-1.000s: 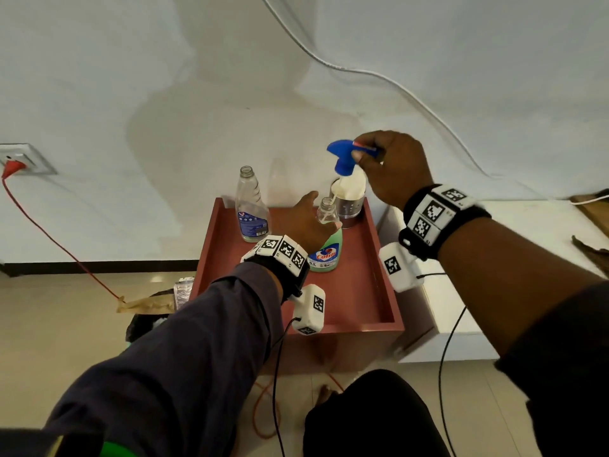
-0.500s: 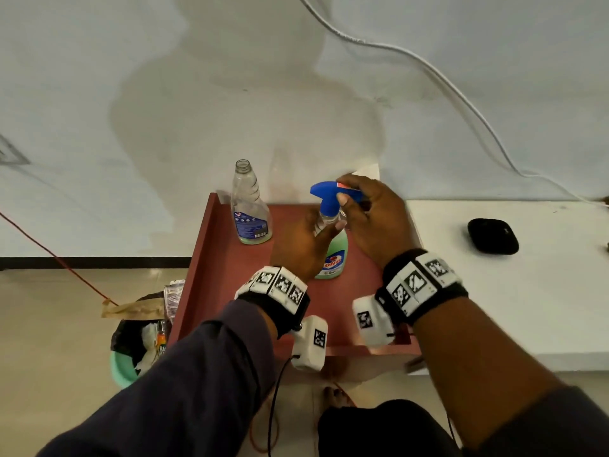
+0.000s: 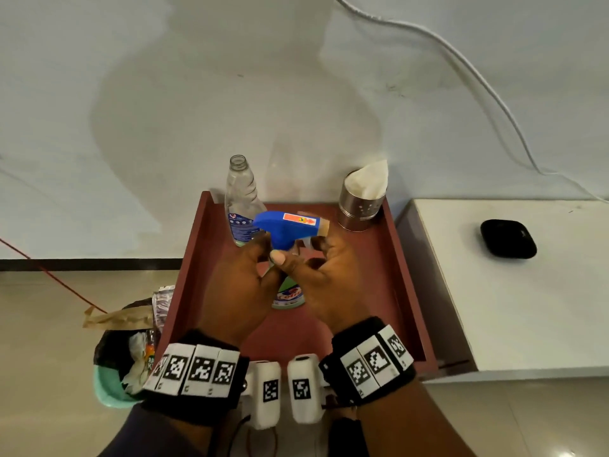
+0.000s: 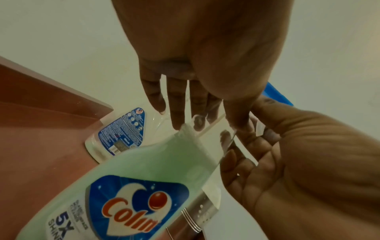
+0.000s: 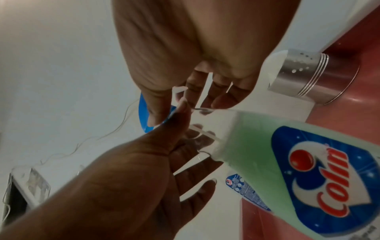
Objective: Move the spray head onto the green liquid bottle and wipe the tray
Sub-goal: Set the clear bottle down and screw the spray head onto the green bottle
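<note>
The tray [image 3: 405, 278] carries everything: two bottles, one spray head, one steel holder. The green liquid bottle [image 3: 290, 296] stands mid-tray, the empty clear bottle [image 3: 240, 196] at the far left corner, the steel holder [image 3: 361, 209] with tissue at the far right corner. The left hand [image 3: 237, 291] grips the green bottle's neck; the right hand [image 3: 329, 278] pinches the blue spray head [image 3: 286, 229] seated atop it. Recommended: keep the bottle upright, hold the neck fixed, turn the collar squarely until snug.
</note>
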Demonstrator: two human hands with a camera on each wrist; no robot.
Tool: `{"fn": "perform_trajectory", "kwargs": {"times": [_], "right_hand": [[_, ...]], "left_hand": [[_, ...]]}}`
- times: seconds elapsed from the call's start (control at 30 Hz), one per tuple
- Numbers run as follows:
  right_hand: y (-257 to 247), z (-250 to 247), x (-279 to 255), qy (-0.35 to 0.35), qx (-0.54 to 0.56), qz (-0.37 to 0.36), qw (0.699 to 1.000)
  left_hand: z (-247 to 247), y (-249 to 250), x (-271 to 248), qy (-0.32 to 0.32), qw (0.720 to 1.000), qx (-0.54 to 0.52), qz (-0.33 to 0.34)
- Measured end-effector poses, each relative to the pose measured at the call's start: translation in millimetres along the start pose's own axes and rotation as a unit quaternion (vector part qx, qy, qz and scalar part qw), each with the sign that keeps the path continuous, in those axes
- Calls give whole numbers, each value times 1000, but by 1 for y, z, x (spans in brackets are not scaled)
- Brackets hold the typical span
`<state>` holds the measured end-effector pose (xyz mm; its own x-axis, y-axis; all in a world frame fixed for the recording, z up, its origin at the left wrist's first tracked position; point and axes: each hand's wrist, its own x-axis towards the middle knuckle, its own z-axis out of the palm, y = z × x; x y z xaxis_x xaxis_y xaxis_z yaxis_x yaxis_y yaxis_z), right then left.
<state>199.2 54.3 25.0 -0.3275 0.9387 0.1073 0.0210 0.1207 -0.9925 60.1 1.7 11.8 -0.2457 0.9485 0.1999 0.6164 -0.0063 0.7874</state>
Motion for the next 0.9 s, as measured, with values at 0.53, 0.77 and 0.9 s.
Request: {"fn": "perform_trajectory", "kwargs": {"times": [0.53, 0.77, 0.9], "right_hand": [[3, -2, 3, -28, 1, -3, 1000], [1, 2, 1, -17, 7, -33, 999], [2, -1, 3, -33, -10, -36, 999]], "left_hand": [[6, -3, -8, 32, 998, 9, 47], [8, -7, -8, 38, 998, 7, 44], [7, -6, -8, 34, 999, 6, 39]]}}
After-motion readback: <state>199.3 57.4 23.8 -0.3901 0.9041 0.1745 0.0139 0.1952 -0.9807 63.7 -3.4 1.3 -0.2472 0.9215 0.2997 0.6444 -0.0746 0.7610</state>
